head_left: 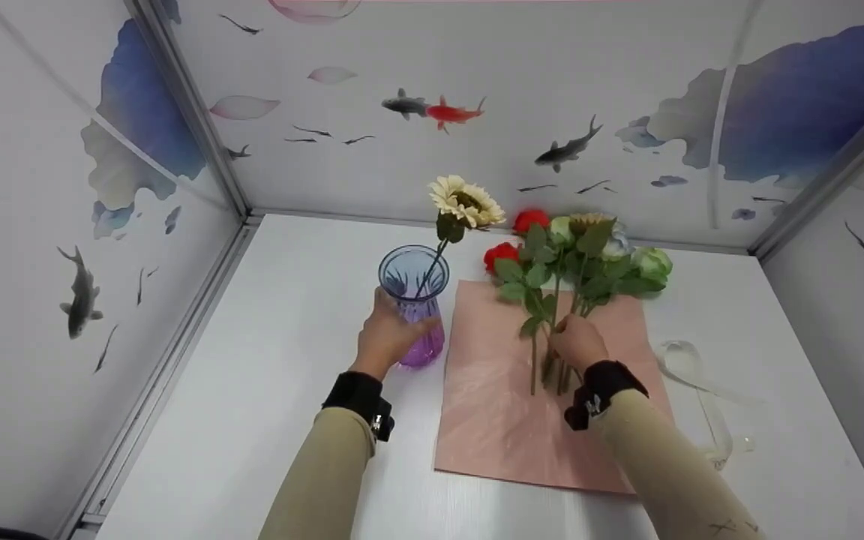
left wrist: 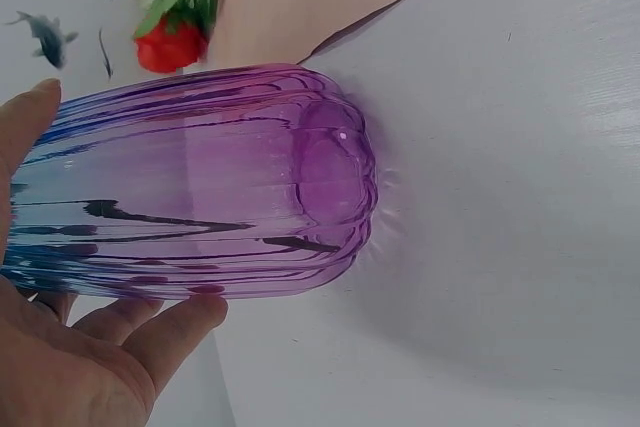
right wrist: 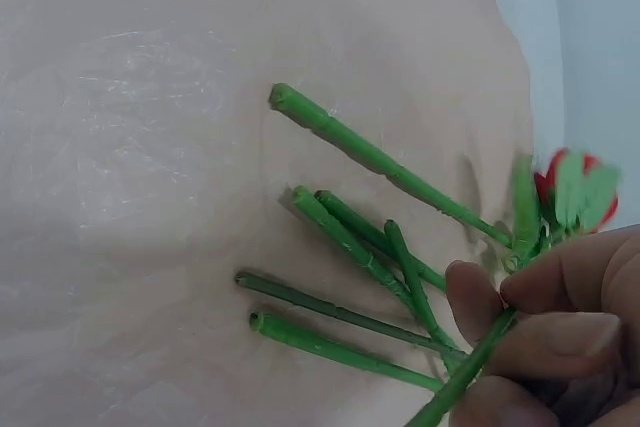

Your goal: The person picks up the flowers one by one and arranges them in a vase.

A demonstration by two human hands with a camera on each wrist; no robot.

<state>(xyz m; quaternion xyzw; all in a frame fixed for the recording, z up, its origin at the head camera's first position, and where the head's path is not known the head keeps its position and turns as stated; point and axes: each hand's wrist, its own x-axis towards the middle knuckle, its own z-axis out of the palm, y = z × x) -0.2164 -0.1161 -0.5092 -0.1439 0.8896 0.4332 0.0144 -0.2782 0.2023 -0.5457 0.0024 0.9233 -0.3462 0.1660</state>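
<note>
My left hand (head_left: 391, 335) grips a glass vase (head_left: 424, 337), blue at the rim and purple at the base, with fingers and thumb on opposite sides. One cream sunflower (head_left: 468, 202) leans in it, its head above the rim. My right hand (head_left: 579, 343) pinches a green flower stem (right wrist: 480, 359) between thumb and fingers. Several more stems (right wrist: 360, 152) spread out below that hand over the pink wrapping paper (head_left: 492, 420). Their leafy bunch (head_left: 597, 259) has red, green and pale blooms toward the back of the table.
A loop of pale translucent ribbon (head_left: 683, 361) lies right of the paper on the white table (head_left: 252, 390). Walls printed with fish and lotus leaves (head_left: 792, 105) enclose the table at the back and both sides.
</note>
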